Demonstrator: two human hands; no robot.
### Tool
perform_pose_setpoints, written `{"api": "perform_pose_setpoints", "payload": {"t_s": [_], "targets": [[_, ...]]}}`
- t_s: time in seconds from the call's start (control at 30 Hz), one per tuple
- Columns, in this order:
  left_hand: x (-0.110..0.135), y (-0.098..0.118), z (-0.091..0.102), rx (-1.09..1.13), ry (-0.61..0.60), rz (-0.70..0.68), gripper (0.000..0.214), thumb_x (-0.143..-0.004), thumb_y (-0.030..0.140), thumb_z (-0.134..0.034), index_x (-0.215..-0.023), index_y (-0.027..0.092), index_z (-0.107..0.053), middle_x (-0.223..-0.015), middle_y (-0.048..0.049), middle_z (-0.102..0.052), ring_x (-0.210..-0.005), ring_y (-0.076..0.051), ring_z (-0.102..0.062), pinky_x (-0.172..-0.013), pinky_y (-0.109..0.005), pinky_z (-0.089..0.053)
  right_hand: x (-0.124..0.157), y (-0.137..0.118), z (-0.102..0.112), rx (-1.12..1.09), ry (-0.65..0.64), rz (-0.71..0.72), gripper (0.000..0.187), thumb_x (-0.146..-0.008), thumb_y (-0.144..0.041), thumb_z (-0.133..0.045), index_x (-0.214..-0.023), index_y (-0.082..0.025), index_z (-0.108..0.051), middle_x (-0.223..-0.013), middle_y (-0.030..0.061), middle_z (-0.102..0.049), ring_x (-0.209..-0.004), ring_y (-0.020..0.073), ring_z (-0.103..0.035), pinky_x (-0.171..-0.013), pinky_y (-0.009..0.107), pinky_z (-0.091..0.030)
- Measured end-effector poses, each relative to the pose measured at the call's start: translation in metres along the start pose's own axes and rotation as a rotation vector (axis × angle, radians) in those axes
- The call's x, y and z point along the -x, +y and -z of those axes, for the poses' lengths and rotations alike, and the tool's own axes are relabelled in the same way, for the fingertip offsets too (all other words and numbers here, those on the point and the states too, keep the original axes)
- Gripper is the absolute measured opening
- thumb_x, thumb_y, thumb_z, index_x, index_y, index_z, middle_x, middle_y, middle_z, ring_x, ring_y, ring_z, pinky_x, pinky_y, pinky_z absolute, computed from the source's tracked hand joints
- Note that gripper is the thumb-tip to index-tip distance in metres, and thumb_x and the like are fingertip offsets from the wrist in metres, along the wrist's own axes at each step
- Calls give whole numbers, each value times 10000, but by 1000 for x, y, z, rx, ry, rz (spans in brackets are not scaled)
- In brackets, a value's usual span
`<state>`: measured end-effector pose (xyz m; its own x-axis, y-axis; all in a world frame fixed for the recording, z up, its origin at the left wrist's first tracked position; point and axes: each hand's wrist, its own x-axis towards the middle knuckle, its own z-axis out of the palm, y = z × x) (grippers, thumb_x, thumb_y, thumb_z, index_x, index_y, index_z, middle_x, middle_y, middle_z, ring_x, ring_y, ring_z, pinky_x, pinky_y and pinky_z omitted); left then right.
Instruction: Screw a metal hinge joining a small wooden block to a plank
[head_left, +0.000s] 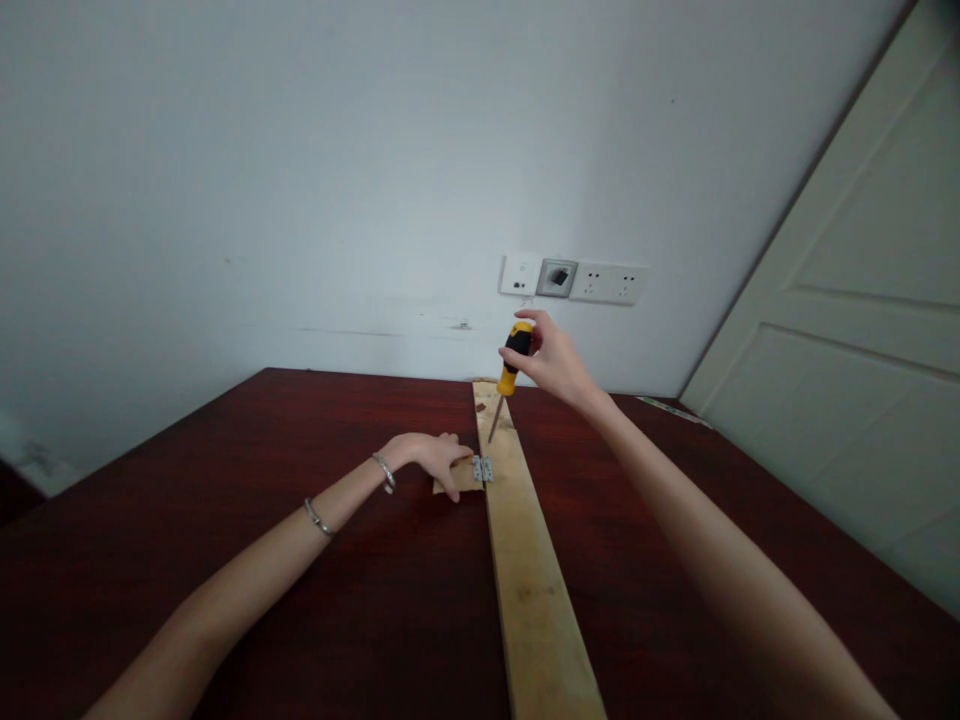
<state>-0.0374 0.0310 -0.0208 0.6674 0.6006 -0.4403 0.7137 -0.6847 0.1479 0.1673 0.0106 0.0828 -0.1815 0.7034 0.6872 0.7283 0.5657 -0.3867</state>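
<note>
My right hand (556,360) grips the yellow and black handle of a screwdriver (508,375). The tool is tilted, and its shaft points down toward a long wooden plank (525,545) just beyond a metal hinge (483,468). Whether the tip touches the wood I cannot tell. One leaf of the hinge lies on the plank, the other on a small wooden piece (469,485) butted against the plank's left edge. My left hand (439,460) rests on that small piece with thumb and fingers spread, partly hiding it.
A dark red wooden table (360,600) bears the plank, which runs from the near edge toward the wall. Wall sockets (607,284) sit beyond the right hand. At the right stands a pale panelled door (862,300), and a thin strip (671,410) lies by the table's far right edge.
</note>
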Motion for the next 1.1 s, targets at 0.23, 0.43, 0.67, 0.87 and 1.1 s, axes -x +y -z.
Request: {"api": "perform_pose_setpoints", "payload": {"t_s": [0.23, 0.43, 0.67, 0.87, 1.1], "targets": [[-3, -3, -2, 12, -8, -10, 1066, -501, 685, -642, -1389, 173, -349, -1339, -171, -405, -1177, -372, -401, -942, -400, -376, 17, 52, -12, -121, 146, -198, 501, -769, -522, -521, -1079, -135, -588, -731, 30, -604, -571, 131, -503, -562, 266, -422], [-5, -4, -4, 18, -29, 3, 1071, -501, 656, -667, -1400, 186, -324, -1406, -167, -343, -1245, -381, -341, -982, -415, -337, 48, 77, -39, -49, -16, -222, 374, -771, -463, -520, -856, -134, -674, -692, 43, -633, -626, 175, -557, -598, 277, -425], [-2, -18, -3, 78, 77, -27, 1013, -565, 674, -655, -1387, 160, -359, -1375, -178, -392, -1245, -365, -354, -977, -389, -327, 74, 90, -70, -75, -233, -259, 291, -742, -346, -552, -900, -158, -709, -849, 62, -710, -780, 227, -632, -718, 296, -460], [-13, -33, -7, 254, 372, -181, 487, -705, 464, -661, -1063, 137, -623, -959, -78, -600, -846, -184, -559, -726, -243, -425, 80, 93, -83, -69, -352, -295, 331, -728, -314, -568, -968, -141, -717, -900, 68, -723, -823, 224, -641, -750, 269, -457], [-27, -21, -18, 430, 467, -272, 173, -727, 269, -661, -810, 117, -668, -742, -27, -622, -659, -114, -560, -606, -195, -411, 85, 94, -89, -72, -379, -309, 294, -733, -320, -564, -898, -136, -722, -850, 65, -721, -787, 207, -641, -724, 250, -453]]}}
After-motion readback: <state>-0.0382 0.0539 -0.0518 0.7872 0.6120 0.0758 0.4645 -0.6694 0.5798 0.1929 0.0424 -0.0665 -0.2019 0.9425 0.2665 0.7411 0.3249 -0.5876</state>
